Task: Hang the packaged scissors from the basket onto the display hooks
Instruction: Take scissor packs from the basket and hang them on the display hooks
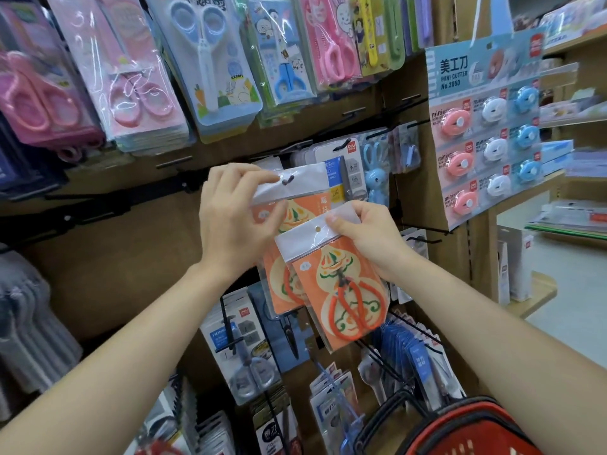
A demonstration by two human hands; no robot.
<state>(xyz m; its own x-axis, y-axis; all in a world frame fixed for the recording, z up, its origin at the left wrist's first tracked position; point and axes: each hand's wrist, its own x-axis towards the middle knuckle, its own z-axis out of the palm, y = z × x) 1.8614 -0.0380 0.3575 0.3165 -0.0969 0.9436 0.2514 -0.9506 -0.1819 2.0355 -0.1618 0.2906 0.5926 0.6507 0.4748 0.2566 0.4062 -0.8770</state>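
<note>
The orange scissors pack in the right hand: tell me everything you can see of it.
The front orange pack is a clear sleeve over an orange card printed with a gourd-like figure. Its white header strip has a round hang hole, not yet on any hook. Inside lie scissors with orange loop handles, dark blades pointing up. The pack sits tilted, pinched at its top by the right hand, overlapping a matching pack that the left hand holds.

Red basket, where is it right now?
In the head view, the red basket sits at the bottom right corner, just under the right forearm, beside blue packets.
</note>
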